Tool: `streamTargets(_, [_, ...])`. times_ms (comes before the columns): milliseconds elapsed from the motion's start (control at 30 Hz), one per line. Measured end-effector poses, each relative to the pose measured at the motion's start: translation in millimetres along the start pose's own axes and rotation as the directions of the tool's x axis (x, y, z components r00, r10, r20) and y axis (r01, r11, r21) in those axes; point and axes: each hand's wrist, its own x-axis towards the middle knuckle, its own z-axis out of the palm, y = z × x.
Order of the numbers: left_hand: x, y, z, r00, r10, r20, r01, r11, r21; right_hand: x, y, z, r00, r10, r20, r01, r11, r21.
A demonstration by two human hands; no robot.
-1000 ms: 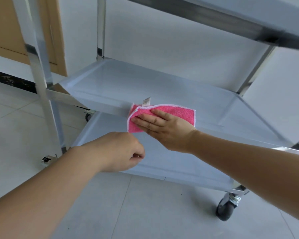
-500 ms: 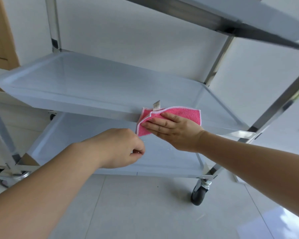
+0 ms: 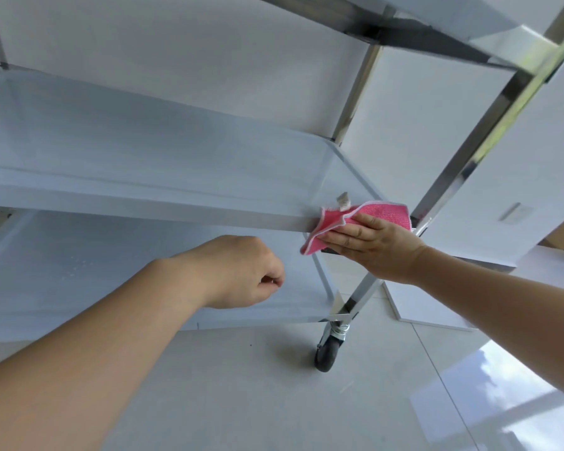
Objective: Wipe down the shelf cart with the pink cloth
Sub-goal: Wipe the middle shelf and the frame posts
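The steel shelf cart (image 3: 163,151) fills the view, with a middle shelf, a lower shelf (image 3: 79,265) and a top shelf overhead. The pink cloth (image 3: 381,214) with a white tag lies folded over the front rim of the middle shelf at its right corner, next to the upright post (image 3: 463,170). My right hand (image 3: 372,245) presses the cloth against the rim with straight fingers. My left hand (image 3: 241,271) hovers in front of the lower shelf, fingers curled into a loose fist with nothing in it.
A black caster wheel (image 3: 328,351) carries the cart's near right corner on a pale tiled floor. White walls stand behind and to the right. A white board (image 3: 430,307) lies on the floor behind the post.
My right hand has slid the pink cloth rightward along the middle shelf's front rim to the right corner. The view has swung right with it. My left hand stays curled and empty.
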Motion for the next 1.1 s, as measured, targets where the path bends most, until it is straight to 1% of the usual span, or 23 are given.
streamTargets(67, [11.3, 6.9, 3.3, 1.000, 0.008, 0.019, -0.008, 1.000, 0.000, -23.0, 3.7, 4.1, 0.999, 0.001, 0.033, -0.001, 1.000, 0.011])
streamTargets(233, [37.7, 22.8, 10.7, 0.999, 0.035, 0.039, -0.034, 0.999, -0.003, -72.4, 5.8, 11.7, 0.990, 0.060, 0.128, -0.069, 0.996, 0.063])
streamTargets(333, [50.5, 32.4, 13.6, 0.998, 0.047, 0.032, -0.046, 0.999, -0.026, -83.8, 4.8, 13.3, 0.985, 0.075, 0.157, -0.093, 0.990, 0.109])
streamTargets(367, [54.0, 36.4, 13.8, 0.999, 0.049, 0.011, -0.049, 0.998, -0.036, -83.8, 5.0, 12.7, 0.983, 0.071, 0.168, -0.094, 0.986, 0.138])
streamTargets(400, [57.6, 41.0, 13.9, 0.998, 0.056, -0.037, -0.058, 0.997, -0.051, -83.9, 5.6, 12.1, 0.983, 0.064, 0.173, -0.095, 0.979, 0.180])
streamTargets(433, [61.6, 46.8, 13.8, 0.991, 0.061, -0.120, -0.071, 0.994, -0.080, -84.6, 6.3, 11.4, 0.983, 0.059, 0.173, -0.098, 0.969, 0.227])
streamTargets(467, [66.8, 53.4, 13.0, 0.971, 0.055, -0.234, -0.085, 0.989, -0.120, -85.3, 7.1, 10.0, 0.984, 0.064, 0.167, -0.108, 0.957, 0.268])
streamTargets(533, [82.6, 69.4, 6.2, 0.896, 0.009, -0.443, -0.100, 0.978, -0.183, -87.7, 7.3, 7.8, 0.985, 0.109, 0.136, -0.150, 0.928, 0.342])
streamTargets(567, [93.0, 77.9, 1.5, 0.866, -0.015, -0.500, -0.094, 0.977, -0.193, -89.2, 6.7, 7.7, 0.984, 0.138, 0.113, -0.171, 0.909, 0.381])
streamTargets(600, [105.0, 85.6, -3.2, 0.852, -0.032, -0.522, -0.083, 0.977, -0.196, -89.7, 6.3, 7.8, 0.983, 0.166, 0.084, -0.186, 0.890, 0.416])
streamTargets(633, [117.4, 92.1, -7.2, 0.855, -0.045, -0.517, -0.066, 0.979, -0.194, -89.6, 6.2, 8.0, 0.980, 0.194, 0.053, -0.197, 0.875, 0.443])
streamTargets(700, [140.4, 102.1, -12.8, 0.889, -0.075, -0.452, 0.000, 0.987, -0.163, -90.2, 7.4, 9.0, 0.969, 0.246, -0.005, -0.214, 0.854, 0.475])
streamTargets(767, [158.0, 107.1, -14.4, 0.921, -0.112, -0.373, 0.072, 0.990, -0.122, -92.9, 8.4, 8.3, 0.957, 0.287, -0.031, -0.235, 0.838, 0.493])
streamTargets(833, [168.5, 109.4, -13.9, 0.935, -0.133, -0.329, 0.098, 0.988, -0.119, -97.5, 7.6, 6.1, 0.940, 0.337, -0.046, -0.271, 0.826, 0.494])
streamTargets(900, [173.6, 110.2, -12.4, 0.936, -0.119, -0.332, 0.075, 0.987, -0.144, -104.2, 5.0, 1.9, 0.896, 0.443, -0.039, -0.377, 0.803, 0.461])
streamTargets(967, [176.7, 110.9, -11.6, 0.936, -0.095, -0.339, 0.048, 0.988, -0.144, -109.2, 1.0, -3.7, 0.800, 0.600, 0.030, -0.552, 0.715, 0.429])
streamTargets(1033, [179.0, 111.3, -10.3, 0.936, -0.080, -0.342, 0.034, 0.990, -0.138, -109.0, -6.5, -8.8, 0.680, 0.720, 0.141, -0.688, 0.560, 0.462])
streamTargets(1100, [179.0, 111.6, -11.1, 0.933, -0.077, -0.351, 0.028, 0.989, -0.142, -102.4, -19.2, -14.5, 0.551, 0.800, 0.236, -0.760, 0.364, 0.539])
